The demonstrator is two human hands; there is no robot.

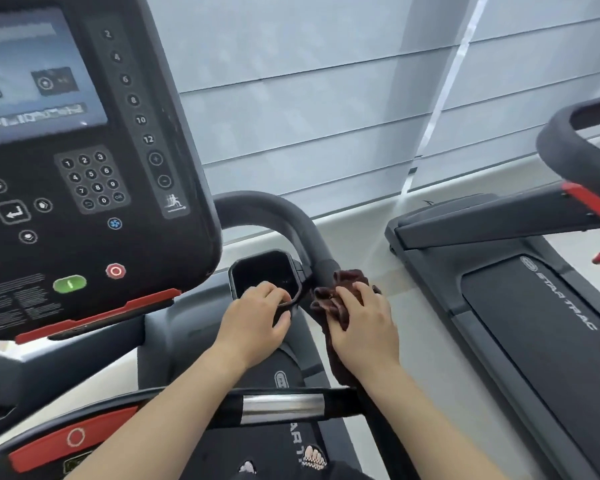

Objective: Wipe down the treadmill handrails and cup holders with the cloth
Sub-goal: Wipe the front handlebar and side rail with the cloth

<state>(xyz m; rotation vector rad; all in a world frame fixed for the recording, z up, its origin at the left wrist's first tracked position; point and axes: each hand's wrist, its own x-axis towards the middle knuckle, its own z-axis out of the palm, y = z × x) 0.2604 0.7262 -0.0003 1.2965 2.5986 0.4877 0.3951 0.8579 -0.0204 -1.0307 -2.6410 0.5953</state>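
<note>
Nearest is the crossbar (281,407) with its metal sensor strip, both forearms passing over it. Right hand (364,327) presses a dark maroon cloth (340,296) flat against the right handrail (302,233), fingers (350,294) spread over the cloth rather than clenched (part of it hangs below the wrist). Left hand (257,317) grips the near rim of the cup holder (267,271), thumb and fingers pinching the edge. Console (84,161) stands to the left.
</note>
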